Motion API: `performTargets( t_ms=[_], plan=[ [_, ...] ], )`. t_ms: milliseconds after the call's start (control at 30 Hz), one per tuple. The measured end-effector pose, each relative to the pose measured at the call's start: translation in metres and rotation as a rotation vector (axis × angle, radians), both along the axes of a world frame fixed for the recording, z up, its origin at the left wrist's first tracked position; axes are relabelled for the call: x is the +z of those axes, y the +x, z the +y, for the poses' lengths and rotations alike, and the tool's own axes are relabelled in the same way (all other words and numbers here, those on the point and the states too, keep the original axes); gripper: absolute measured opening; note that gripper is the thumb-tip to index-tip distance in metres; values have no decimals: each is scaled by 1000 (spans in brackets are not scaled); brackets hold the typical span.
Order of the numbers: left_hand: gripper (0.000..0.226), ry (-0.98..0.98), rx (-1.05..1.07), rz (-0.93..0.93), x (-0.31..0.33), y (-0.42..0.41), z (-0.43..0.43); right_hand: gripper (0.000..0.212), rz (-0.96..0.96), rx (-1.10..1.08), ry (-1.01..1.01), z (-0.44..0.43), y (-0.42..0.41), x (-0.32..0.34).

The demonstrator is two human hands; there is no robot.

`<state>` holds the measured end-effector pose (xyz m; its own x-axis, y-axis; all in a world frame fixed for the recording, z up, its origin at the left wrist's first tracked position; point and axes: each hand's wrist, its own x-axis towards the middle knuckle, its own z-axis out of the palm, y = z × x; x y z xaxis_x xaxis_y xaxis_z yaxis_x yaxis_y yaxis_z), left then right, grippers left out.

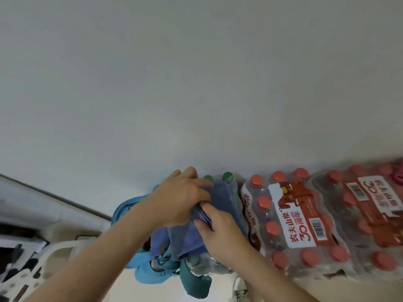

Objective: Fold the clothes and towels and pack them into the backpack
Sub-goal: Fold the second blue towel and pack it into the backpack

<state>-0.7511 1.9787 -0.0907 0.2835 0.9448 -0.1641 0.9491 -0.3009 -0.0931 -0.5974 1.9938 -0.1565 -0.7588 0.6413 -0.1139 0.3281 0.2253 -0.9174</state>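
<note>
1. Lower centre of the frame: a person's left hand (181, 192) and right hand (220, 229) meet on a blue towel (185, 238), each grip clamped on its folded edges.
2. The towel lies over a light-blue backpack (123, 212), just left of centre, with a teal cloth (196, 284) hanging below.
3. Shrink-wrapped packs of red-capped water bottles (301, 216) fill the lower right; green-capped bottles (227, 177) show just behind the towel.
4. A white wall (196, 83) fills the upper frame.
</note>
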Motion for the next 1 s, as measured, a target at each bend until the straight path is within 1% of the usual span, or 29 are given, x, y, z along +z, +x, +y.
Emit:
performTargets(
  t_ms=[33,100,167,200,267,300,367,467,533,633,733,800,867,933,1000],
  plan=[
    [23,-63,-20,57,4,1,6,32,-7,-4,43,0,3,1],
    [20,-145,-16,157,9,-1,19,30,-4,-37,98,0,12,2],
    [16,-153,-22,244,11,0,33,11,-81,-95,175,2,22,2],
    [14,-145,-39,276,11,2,41,10,-138,-131,240,3,26,1],
    [11,-147,-86,297,3,10,56,18,-251,-199,354,6,34,-2],
    [11,-159,-100,281,-3,14,61,19,-289,-236,387,8,36,-4],
    [11,-198,-87,190,-18,17,70,20,-350,-275,393,13,41,-9],
    [19,-319,55,5,-39,13,78,19,-394,-297,345,17,44,-18],
    [22,-370,125,-79,-45,11,80,19,-391,-311,313,20,44,-22],
    [16,-350,112,-76,-49,12,83,20,-394,-324,252,25,44,-25],
    [12,-301,93,-39,-54,14,84,15,-379,-341,226,27,46,-26],
    [11,-287,94,-10,-56,16,84,13,-370,-345,231,27,46,-27],
    [11,-286,98,9,-56,18,83,17,-349,-363,243,26,44,-29],
    [11,-283,114,3,-55,19,83,22,-341,-366,267,23,43,-32],
    [10,-270,134,-20,-56,19,82,21,-342,-362,275,23,43,-32]
  ],
)
